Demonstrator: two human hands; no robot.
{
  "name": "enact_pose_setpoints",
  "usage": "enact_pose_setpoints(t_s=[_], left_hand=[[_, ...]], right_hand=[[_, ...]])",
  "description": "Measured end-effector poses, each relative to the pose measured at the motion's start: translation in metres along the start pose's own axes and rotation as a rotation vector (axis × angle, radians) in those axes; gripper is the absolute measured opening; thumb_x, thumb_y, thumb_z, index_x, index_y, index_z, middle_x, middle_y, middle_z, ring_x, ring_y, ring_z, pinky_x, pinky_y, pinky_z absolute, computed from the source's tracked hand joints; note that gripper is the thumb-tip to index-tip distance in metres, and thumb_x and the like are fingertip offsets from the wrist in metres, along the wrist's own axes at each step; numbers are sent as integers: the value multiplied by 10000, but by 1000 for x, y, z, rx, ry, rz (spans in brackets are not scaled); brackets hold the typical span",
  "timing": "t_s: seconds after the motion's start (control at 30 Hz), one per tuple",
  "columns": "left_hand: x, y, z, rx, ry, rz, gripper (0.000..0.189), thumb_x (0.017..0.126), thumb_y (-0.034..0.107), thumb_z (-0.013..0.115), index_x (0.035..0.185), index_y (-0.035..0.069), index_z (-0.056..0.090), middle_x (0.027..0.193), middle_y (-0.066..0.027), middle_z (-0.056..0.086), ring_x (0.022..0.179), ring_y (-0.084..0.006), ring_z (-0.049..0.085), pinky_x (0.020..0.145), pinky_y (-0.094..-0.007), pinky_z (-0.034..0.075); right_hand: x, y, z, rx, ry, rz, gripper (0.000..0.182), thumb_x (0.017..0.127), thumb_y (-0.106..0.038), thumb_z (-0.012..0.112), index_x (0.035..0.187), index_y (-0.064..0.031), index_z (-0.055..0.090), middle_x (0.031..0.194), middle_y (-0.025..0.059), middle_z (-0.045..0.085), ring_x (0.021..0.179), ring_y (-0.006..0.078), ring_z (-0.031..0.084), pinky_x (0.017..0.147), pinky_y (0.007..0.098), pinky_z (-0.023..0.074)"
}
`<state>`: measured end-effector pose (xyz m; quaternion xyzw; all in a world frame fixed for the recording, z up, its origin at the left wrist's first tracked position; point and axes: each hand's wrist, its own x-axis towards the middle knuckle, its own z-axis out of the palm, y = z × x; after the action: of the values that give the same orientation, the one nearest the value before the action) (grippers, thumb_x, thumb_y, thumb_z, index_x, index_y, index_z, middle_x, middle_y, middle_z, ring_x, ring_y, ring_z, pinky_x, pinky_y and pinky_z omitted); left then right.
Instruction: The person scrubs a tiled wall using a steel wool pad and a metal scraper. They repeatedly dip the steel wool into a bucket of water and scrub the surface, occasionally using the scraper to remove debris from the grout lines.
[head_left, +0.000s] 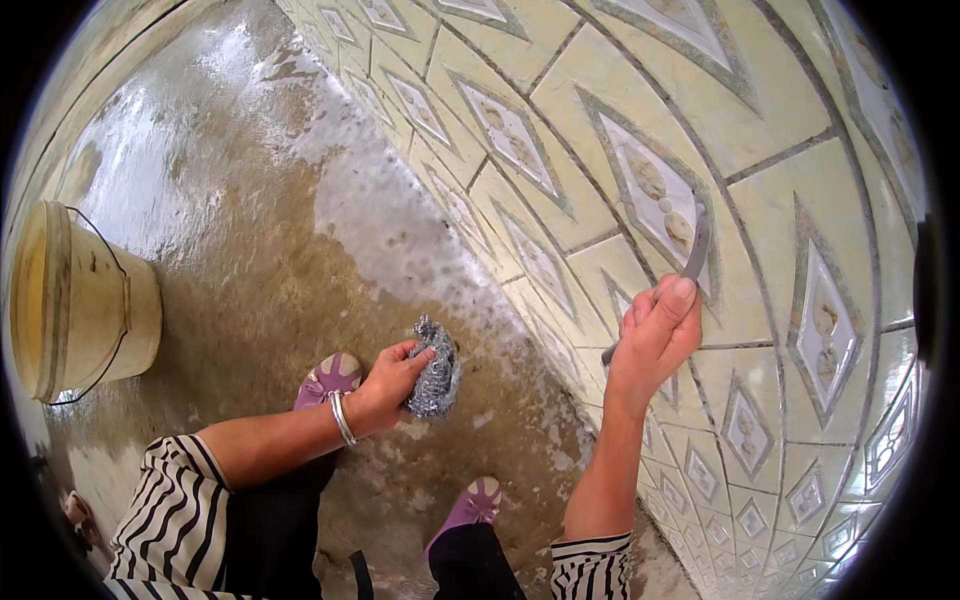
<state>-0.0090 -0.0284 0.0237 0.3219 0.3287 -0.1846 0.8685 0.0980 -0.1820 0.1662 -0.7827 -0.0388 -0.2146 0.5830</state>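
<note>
My left hand (390, 381) holds a clump of silvery metal scouring wool (436, 375) above the wet concrete floor (247, 300). At the tiled wall (600, 165), my right hand (658, 326) is closed around a grey scraper-like metal blade (700, 244). One end of the blade reaches up over a diamond pattern on a tile; the other end sticks out below the fist. Whether its tip touches the tile cannot be told.
A dirty white plastic bucket (112, 300) with a wire handle stands at the left. Foamy water (390, 217) lies along the foot of the wall. My feet in purple shoes (480, 501) are below. A dark strip (361, 574) is near the bottom edge.
</note>
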Motion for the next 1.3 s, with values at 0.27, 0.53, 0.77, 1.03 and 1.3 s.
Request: enact_pose_setpoints(t_s=[0.27, 0.53, 0.77, 1.03, 1.3], left_hand=[[-2, -1, -3, -12, -9, 14, 125, 863, 119, 449, 908, 19, 509, 754, -51, 588, 625, -133, 588, 545, -276, 512], [-5, -1, 1, -24, 11, -22, 122, 871, 112, 427, 900, 33, 515, 738, -34, 582, 611, -122, 576, 536, -261, 494], [-3, 5, -8, -47, 15, 8, 129, 873, 106, 420, 914, 29, 514, 741, -46, 588, 614, -129, 583, 550, -270, 506], [2, 2, -13, -33, 19, 29, 135, 874, 106, 412, 921, 31, 515, 749, -54, 587, 628, -139, 583, 559, -286, 508], [1, -7, -4, 7, -5, 6, 132, 873, 112, 421, 928, 35, 513, 762, -46, 587, 632, -132, 581, 560, -279, 503]], right_hand=[[-1, 2, -2, 3, 17, 20, 373, 894, -365, 358, 680, -60, 375, 552, -16, 312, 467, 45, 266, 401, 183, 220], [4, 2, 4, 56, -1, 74, 372, 896, -347, 363, 681, -45, 393, 550, -23, 324, 472, 56, 293, 415, 209, 240], [7, 3, 9, 56, 12, 11, 356, 899, -328, 360, 680, -48, 383, 572, -16, 307, 491, 54, 279, 406, 195, 224], [2, 6, 6, 39, 64, 23, 354, 899, -316, 355, 682, -38, 378, 564, -13, 318, 503, 67, 303, 419, 207, 251], [21, 3, 22, -14, -88, -32, 368, 893, -345, 369, 693, -38, 409, 553, -8, 349, 490, 70, 318, 427, 217, 278]])
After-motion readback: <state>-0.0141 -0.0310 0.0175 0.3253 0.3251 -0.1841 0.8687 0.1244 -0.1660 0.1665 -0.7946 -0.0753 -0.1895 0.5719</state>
